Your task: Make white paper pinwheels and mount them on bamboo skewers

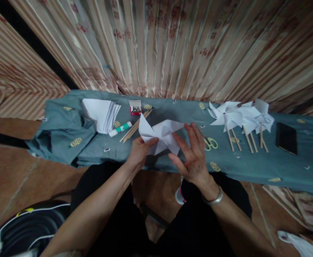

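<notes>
A white paper pinwheel (165, 132) is held above the front of the cloth-covered bench, its blades folded toward the middle. My left hand (140, 150) grips its left side, the thumb lying on top of the paper. Beside its right side my right hand (191, 153) has its fingers spread, the fingertips at or just by a blade; whether they touch it I cannot tell. Left of the pinwheel lie several wooden sticks (135, 127) and a green and white glue stick (120, 129). A small red and white box (135, 109) of metal pins stands behind them.
A stack of white paper (99, 112) lies at the left on the green cloth (183, 103). Scissors (210, 142) with light green handles rest right of my right hand. Farther right are several pinwheels on sticks (230, 116) and a dark phone (286, 138). A curtain (159, 50) hangs behind.
</notes>
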Available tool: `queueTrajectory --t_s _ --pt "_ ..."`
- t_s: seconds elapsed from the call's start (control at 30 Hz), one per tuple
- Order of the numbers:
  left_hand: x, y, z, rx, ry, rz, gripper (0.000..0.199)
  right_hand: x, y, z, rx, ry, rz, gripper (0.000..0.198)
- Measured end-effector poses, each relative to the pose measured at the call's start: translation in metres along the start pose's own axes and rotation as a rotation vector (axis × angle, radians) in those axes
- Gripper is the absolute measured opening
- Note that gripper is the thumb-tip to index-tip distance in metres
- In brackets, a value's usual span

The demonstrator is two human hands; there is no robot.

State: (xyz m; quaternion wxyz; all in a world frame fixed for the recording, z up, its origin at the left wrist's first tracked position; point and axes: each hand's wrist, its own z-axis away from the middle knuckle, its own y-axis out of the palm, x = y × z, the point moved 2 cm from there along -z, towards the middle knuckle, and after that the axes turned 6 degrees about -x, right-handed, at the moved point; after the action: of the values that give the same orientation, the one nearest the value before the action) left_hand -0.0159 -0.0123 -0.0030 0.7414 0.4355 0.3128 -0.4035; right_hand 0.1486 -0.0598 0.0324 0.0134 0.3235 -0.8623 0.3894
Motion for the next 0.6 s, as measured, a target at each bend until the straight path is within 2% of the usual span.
queueTrajectory --t_s 0.17,0.27,0.4,0.5,0.6 --pt "-0.001 -0.007 0.005 -0.007 -0.026 0.039 0.037 -0.019 -0.007 -0.002 -0.045 0.215 -0.095 0.041" --pt "-0.016 -0.012 0.009 -0.022 -0.002 0.093 0.039 -0.033 -0.003 -0.001 -0.07 0.387 -0.151 0.036" --pt "-0.06 -0.025 0.006 -0.105 0.12 0.192 0.029 -0.043 0.014 0.003 -0.068 0.549 -0.327 0.033" --pt "-0.099 -0.036 -0.002 -0.17 0.248 0.272 0.024 -0.037 0.034 0.008 0.051 0.651 -0.451 0.032" --pt "-0.129 -0.044 -0.011 -0.186 0.361 0.344 0.023 -0.024 0.051 0.01 0.175 0.661 -0.496 0.028"
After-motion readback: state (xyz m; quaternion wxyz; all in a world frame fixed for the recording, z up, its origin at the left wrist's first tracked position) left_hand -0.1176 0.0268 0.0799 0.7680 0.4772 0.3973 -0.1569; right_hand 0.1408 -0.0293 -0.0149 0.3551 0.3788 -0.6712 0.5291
